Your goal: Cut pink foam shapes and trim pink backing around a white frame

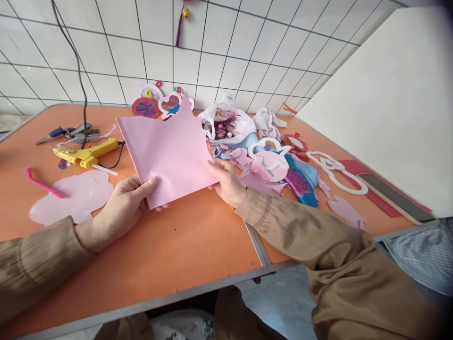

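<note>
No text can be read: the small dark marks on the pink scrap (pixel 344 210), right of the frame, and the faint print on the white label (pixel 227 99), upper centre, are too small and blurred

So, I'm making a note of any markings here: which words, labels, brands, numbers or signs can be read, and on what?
No text can be read for certain.
White tag by the plastic bag: print too small.
Pink scrap, far right: dark marks, too blurred.
Held pink sheet: no text visible.
</note>
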Action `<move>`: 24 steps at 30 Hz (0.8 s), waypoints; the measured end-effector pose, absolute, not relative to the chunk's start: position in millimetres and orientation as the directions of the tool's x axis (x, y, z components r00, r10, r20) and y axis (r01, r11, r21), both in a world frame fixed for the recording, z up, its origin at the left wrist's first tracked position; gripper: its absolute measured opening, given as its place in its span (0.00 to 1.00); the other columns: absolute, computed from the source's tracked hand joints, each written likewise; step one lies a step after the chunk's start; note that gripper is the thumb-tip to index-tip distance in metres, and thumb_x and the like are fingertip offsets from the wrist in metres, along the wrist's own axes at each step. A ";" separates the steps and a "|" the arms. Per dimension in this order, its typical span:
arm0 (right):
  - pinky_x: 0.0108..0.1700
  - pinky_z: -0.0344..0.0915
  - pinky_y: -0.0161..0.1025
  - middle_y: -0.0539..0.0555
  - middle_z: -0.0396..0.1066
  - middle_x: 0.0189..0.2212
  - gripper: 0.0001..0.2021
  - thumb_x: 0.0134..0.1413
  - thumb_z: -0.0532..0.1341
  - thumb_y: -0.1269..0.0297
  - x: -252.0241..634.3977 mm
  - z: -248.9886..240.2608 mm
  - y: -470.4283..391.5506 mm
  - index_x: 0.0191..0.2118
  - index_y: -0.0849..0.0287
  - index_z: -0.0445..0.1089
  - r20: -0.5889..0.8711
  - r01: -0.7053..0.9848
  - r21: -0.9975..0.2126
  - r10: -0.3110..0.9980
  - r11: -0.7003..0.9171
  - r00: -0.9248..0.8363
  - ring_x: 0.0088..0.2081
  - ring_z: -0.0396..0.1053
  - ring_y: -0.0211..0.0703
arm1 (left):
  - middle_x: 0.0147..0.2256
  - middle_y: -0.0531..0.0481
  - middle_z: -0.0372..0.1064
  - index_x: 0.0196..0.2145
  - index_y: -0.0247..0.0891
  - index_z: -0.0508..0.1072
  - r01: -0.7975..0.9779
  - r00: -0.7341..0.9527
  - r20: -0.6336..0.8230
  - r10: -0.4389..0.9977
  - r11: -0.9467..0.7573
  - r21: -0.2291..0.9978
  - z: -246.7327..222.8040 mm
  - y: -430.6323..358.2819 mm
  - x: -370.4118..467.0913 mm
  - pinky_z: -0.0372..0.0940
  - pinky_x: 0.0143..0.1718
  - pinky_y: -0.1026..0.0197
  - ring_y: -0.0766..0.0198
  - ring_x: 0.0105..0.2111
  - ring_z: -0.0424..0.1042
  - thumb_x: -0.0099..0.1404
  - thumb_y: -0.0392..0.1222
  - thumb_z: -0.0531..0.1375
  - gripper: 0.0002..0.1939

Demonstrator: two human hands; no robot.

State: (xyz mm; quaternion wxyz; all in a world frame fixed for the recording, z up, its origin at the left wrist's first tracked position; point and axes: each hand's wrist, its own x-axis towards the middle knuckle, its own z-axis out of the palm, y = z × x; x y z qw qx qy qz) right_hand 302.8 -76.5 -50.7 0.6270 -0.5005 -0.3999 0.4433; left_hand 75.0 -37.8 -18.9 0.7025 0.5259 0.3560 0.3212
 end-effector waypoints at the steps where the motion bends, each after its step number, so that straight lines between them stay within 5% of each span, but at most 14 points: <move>1: 0.16 0.52 0.31 0.45 0.60 0.21 0.20 0.42 0.70 0.48 302.9 -51.4 -76.5 0.23 0.57 0.64 0.061 -0.152 -0.982 0.954 0.110 0.293 0.21 0.56 0.32 | 0.19 0.47 0.75 0.23 0.33 0.77 -0.059 0.539 -0.162 0.827 0.229 0.972 -18.8 -38.0 75.0 0.67 0.25 0.67 0.65 0.19 0.71 0.59 0.49 0.70 0.17; 11: 0.23 0.55 0.35 0.45 0.54 0.19 0.22 0.43 0.68 0.46 302.7 -51.7 -74.4 0.20 0.55 0.58 0.113 -0.117 -0.980 0.935 0.160 0.336 0.24 0.55 0.35 | 0.17 0.47 0.74 0.23 0.36 0.73 -0.062 0.492 -0.200 0.847 0.263 0.963 -14.6 -39.5 78.1 0.70 0.23 0.63 0.55 0.24 0.78 0.53 0.53 0.72 0.19; 16: 0.32 0.59 0.36 0.47 0.56 0.20 0.21 0.44 0.68 0.49 303.4 -52.7 -75.1 0.20 0.55 0.58 0.149 -0.038 -0.984 0.927 0.173 0.344 0.30 0.59 0.39 | 0.24 0.43 0.79 0.26 0.34 0.75 -0.154 0.450 -0.248 0.858 0.348 0.925 -18.5 -38.4 76.8 0.77 0.34 0.57 0.47 0.35 0.82 0.51 0.49 0.74 0.17; 24: 0.31 0.56 0.37 0.47 0.54 0.21 0.23 0.47 0.66 0.45 303.6 -53.9 -75.2 0.21 0.55 0.57 0.171 0.012 -0.984 0.918 0.179 0.357 0.29 0.56 0.39 | 0.36 0.42 0.83 0.41 0.32 0.80 -0.220 0.423 -0.288 0.859 0.406 0.887 -22.9 -39.9 77.0 0.77 0.47 0.52 0.48 0.43 0.81 0.62 0.46 0.69 0.15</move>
